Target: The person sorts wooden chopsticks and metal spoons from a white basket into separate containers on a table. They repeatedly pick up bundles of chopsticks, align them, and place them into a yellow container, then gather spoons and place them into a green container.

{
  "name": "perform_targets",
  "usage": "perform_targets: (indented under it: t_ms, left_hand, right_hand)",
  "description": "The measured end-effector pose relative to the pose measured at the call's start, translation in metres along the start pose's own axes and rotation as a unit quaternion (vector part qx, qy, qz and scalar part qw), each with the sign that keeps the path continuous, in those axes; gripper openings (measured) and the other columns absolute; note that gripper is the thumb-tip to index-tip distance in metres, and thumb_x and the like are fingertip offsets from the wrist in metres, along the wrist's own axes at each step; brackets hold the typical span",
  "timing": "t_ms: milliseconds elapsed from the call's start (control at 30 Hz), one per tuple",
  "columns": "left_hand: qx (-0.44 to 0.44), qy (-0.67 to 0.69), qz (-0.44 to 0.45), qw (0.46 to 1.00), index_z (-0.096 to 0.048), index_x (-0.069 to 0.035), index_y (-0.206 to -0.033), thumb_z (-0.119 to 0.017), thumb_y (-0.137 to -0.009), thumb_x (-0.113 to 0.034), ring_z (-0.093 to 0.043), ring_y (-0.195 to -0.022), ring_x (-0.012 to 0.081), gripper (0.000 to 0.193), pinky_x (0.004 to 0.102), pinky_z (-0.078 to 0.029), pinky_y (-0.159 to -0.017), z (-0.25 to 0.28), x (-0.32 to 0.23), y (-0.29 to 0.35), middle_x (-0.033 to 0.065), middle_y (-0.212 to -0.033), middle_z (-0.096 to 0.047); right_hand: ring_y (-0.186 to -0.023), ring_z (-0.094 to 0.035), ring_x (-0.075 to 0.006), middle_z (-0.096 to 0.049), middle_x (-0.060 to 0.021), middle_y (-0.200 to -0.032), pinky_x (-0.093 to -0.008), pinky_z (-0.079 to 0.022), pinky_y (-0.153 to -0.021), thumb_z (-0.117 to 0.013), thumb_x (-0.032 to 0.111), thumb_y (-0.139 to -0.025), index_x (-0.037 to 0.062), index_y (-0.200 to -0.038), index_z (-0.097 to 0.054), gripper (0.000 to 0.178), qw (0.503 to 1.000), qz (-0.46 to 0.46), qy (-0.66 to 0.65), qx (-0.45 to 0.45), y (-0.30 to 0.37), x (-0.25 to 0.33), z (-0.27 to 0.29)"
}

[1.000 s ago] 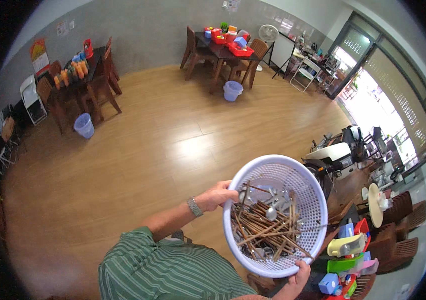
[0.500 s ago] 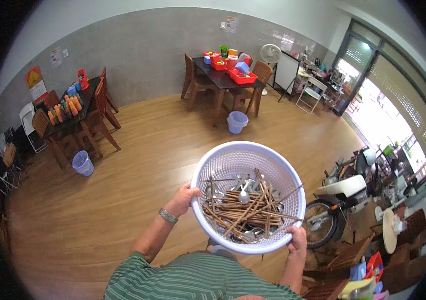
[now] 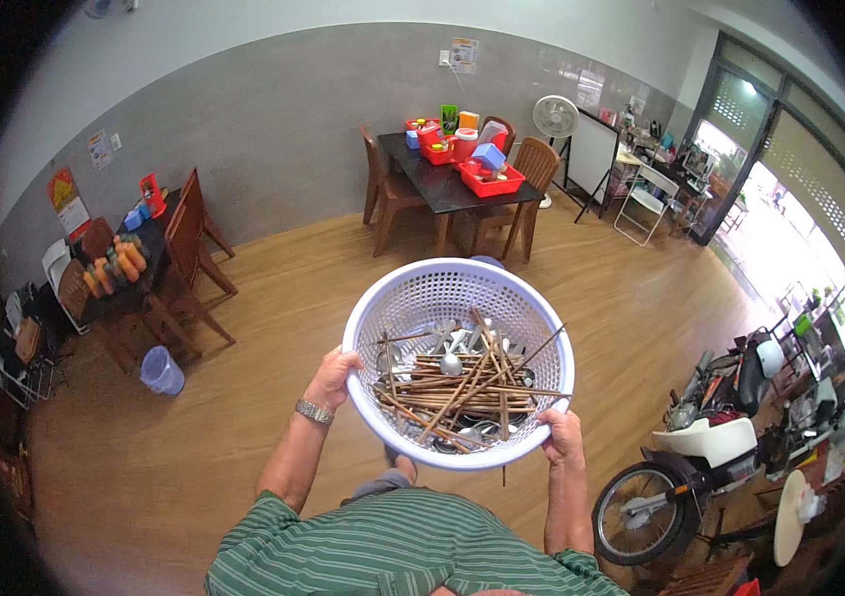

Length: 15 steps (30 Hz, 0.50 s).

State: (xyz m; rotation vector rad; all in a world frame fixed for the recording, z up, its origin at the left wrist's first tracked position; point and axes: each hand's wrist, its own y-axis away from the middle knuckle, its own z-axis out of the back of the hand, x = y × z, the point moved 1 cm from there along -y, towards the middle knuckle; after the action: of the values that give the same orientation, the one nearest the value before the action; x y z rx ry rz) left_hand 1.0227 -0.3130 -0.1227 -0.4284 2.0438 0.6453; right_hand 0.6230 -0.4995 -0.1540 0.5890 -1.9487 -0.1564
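Note:
A round white plastic colander (image 3: 361,328) is held out in front of my body. Brown chopsticks (image 3: 447,395) lie criss-cross inside it, over metal spoons (image 3: 451,365) and other cutlery that is partly covered. One thin stick pokes out beneath the colander. My left hand (image 3: 331,378), with a watch (image 3: 314,411) on its wrist, is closed on the left rim. On the lower right rim, my right hand (image 3: 563,437) grips with its fingers partly hidden by the rim.
Ahead stands a dark table (image 3: 429,171) with red trays (image 3: 491,180) and wooden chairs. Another table (image 3: 149,235) holds orange bottles (image 3: 118,263) at the left, with a bin (image 3: 161,371) beside it. A motorbike (image 3: 705,437) is parked at the right, near the open doorway (image 3: 775,223).
I have moved forward over the floor with the colander still in both hands. The far table appears closer, and its bin is now mostly hidden behind the colander.

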Motion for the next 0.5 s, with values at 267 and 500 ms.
perform_targets:
  t_ms: [267,500]
  left_hand:
    - [0.037,0.027,0.028,0.999,-0.06,0.0,-0.106,-0.057,-0.076,0.005,-0.063,-0.072,0.0179,0.031,0.0338,-0.06,-0.065,-0.008,-0.033,-0.266,0.007,-0.088,-0.062]
    - [0.044,0.063,0.057,0.995,-0.06,0.001,-0.106,-0.057,-0.075,0.007,-0.064,-0.076,0.0193,0.032,0.0351,-0.061,-0.073,-0.019,-0.059,-0.405,0.0082,-0.09,-0.063]
  right_hand:
    - [-0.07,-0.067,-0.0236,-0.068,-0.0119,-0.087,-0.039,-0.059,-0.065,-0.061,-0.008,-0.072,-0.0064,-0.099,-0.064,0.027,1.0,0.01,-0.015,0.007,-0.224,0.023,-0.077]
    - [-0.077,-0.066,-0.0242,-0.067,-0.0113,-0.091,-0.0393,-0.058,-0.073,-0.061,-0.008,-0.071,-0.0064,-0.103,-0.063,0.032,0.999,-0.005,-0.004,-0.035,-0.351,0.049,-0.128]
